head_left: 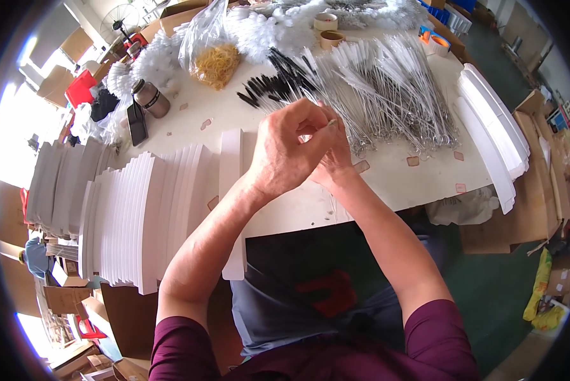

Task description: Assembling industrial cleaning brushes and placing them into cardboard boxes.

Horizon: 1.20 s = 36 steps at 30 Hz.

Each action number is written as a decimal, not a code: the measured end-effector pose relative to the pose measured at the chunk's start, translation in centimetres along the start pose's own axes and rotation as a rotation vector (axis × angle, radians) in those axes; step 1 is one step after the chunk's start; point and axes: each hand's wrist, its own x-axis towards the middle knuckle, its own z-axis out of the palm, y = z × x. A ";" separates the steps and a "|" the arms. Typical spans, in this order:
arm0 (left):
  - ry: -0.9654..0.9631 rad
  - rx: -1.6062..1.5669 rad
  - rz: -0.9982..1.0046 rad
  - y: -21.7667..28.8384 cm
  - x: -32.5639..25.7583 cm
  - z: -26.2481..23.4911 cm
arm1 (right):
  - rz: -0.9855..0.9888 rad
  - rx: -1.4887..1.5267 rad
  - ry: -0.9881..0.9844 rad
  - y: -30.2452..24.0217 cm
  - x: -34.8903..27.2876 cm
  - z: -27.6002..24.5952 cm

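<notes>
My left hand [284, 151] and my right hand [337, 155] meet above the table's front part. The left fingers curl into a pinch, thumb and forefinger tips together. Partly behind them, the right hand's fingers are closed too. A small pale bit shows at the fingertips, too small to name. Just beyond the hands lie thin wire-handled brushes: a group with black bristles [266, 89] and a large spread of white-bristled brushes [386, 82], their wire ends toward me. Under the left forearm, a long white box [231, 155] lies across the table's front edge.
Stacked white boxes [123, 216] fill the left side; more white strips [491, 127] lie at right. Farther back are a plastic bag of yellow rubber bands [216, 65], a metal bottle [150, 98], a phone [136, 124], tape rolls [331, 40] and an orange-blue tape dispenser [434, 42].
</notes>
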 end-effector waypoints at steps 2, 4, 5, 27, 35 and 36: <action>0.084 -0.050 0.071 0.3 -0.2 -0.9 | 0.069 -0.147 0.190 0.3 -0.4 1.2; 0.126 -0.137 0.038 0.6 0.2 -3.5 | 0.099 -0.132 0.180 0.3 -0.3 0.9; 0.164 -0.186 0.042 0.7 0.6 -4.4 | 0.104 -0.122 0.179 0.4 -0.5 0.8; -0.204 0.295 0.239 0.5 -5.7 1.2 | 0.108 0.375 0.353 1.8 0.0 1.8; -0.201 0.249 0.305 3.1 -11.1 2.1 | 0.090 0.184 0.481 1.9 0.0 1.3; -0.104 0.165 0.214 4.0 -11.1 1.0 | 0.091 0.183 0.477 2.0 -0.2 1.7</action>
